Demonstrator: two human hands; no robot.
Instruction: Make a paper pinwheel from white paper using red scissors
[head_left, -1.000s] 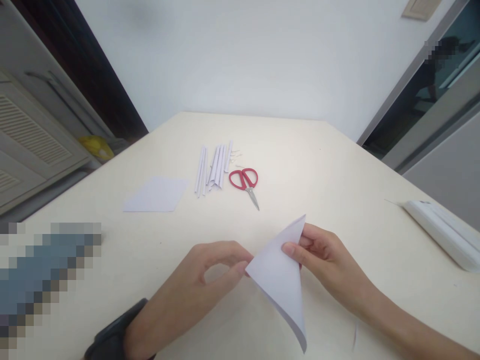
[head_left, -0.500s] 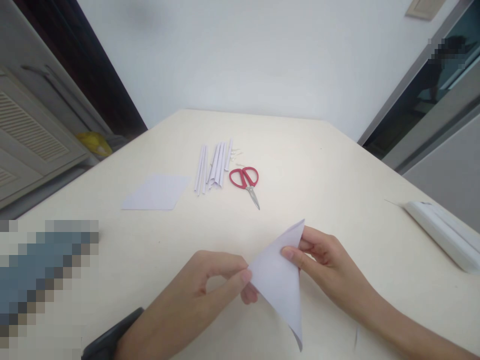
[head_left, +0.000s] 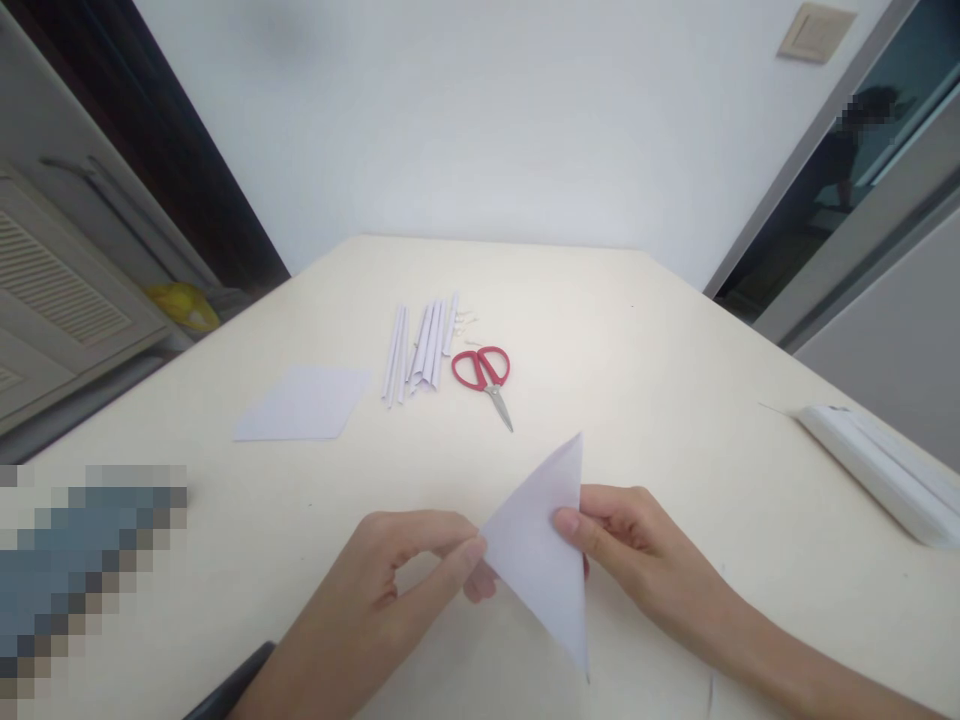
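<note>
Between my hands is a white sheet of paper [head_left: 536, 550] folded into a triangle, held above the table. My left hand [head_left: 431, 570] pinches its left corner between thumb and fingers. On the right edge, my right hand [head_left: 619, 530] grips the paper with the thumb on top and the fingers behind, mostly hidden. Beyond the paper lie red-handled scissors [head_left: 484, 380], blades pointing toward me. Several rolled paper tubes [head_left: 426, 345] rest left of the scissors, and a flat stack of white paper [head_left: 304, 403] lies farther left.
Small paper scraps [head_left: 465, 320] lie beside the tubes. A long white packet [head_left: 874, 470] sits at the table's right edge. A blurred-out bluish object [head_left: 82, 560] is at the left. A wall stands behind the table [head_left: 585, 330].
The folded paper and both hands have shifted slightly left in view. The triangle's lower tip, curled before, now looks flatter. My view has tilted up a little.
</note>
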